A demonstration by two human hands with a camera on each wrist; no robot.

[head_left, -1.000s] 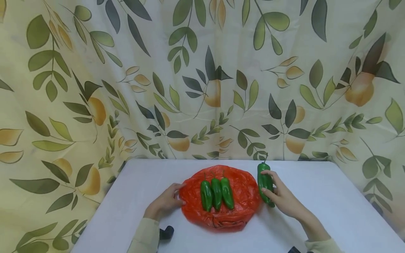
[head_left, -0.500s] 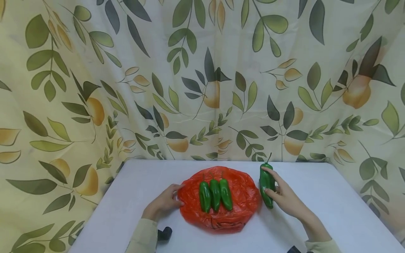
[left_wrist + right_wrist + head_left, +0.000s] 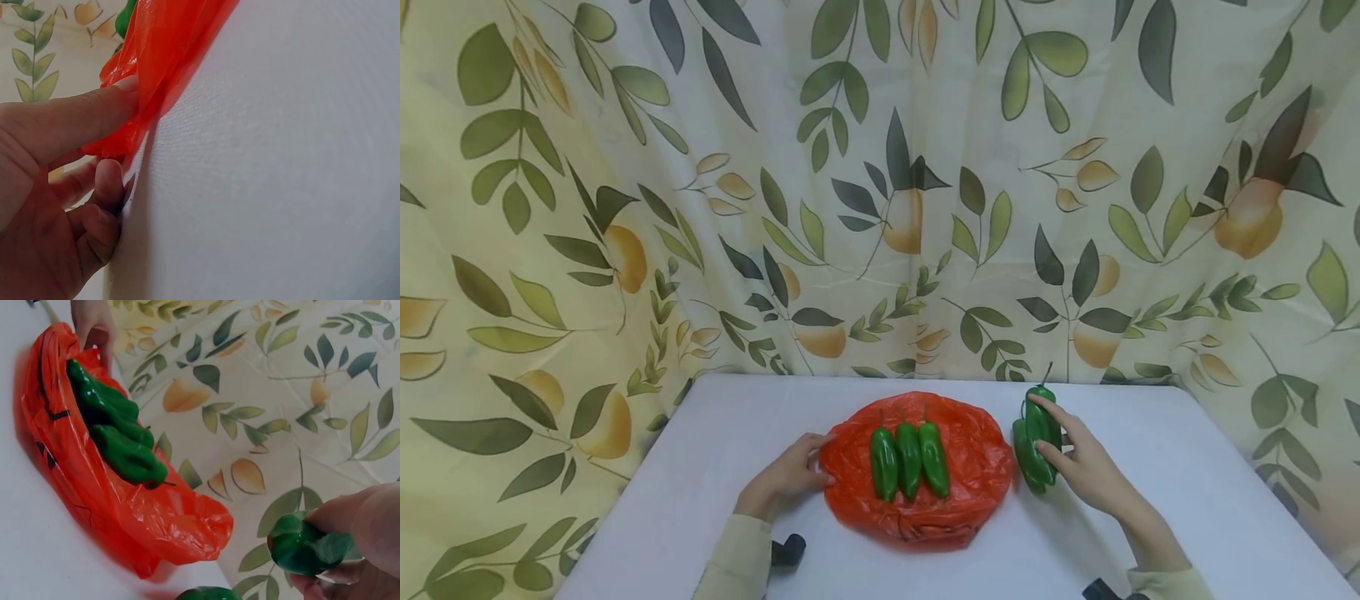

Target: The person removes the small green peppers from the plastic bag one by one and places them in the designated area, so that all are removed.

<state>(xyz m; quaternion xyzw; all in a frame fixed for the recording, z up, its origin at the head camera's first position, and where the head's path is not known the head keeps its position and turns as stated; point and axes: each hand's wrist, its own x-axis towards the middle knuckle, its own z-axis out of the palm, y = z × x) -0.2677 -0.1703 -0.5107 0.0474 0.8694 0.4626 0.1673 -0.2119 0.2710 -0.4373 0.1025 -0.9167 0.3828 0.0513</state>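
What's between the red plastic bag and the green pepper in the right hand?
Another green chili pepper shows there in the head view, between the red plastic bag and the held pepper.

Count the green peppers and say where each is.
5: left pepper, middle pepper and right pepper on the red plastic; held pepper in the right hand; partly covered pepper between that hand and the plastic. More could be hidden.

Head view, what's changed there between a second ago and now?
The right hand and its pepper have shifted slightly right, and another pepper now shows on that one's left. No fresh grip or release is plain. The left hand still holds the bag's left edge; three peppers still lie side by side on it.
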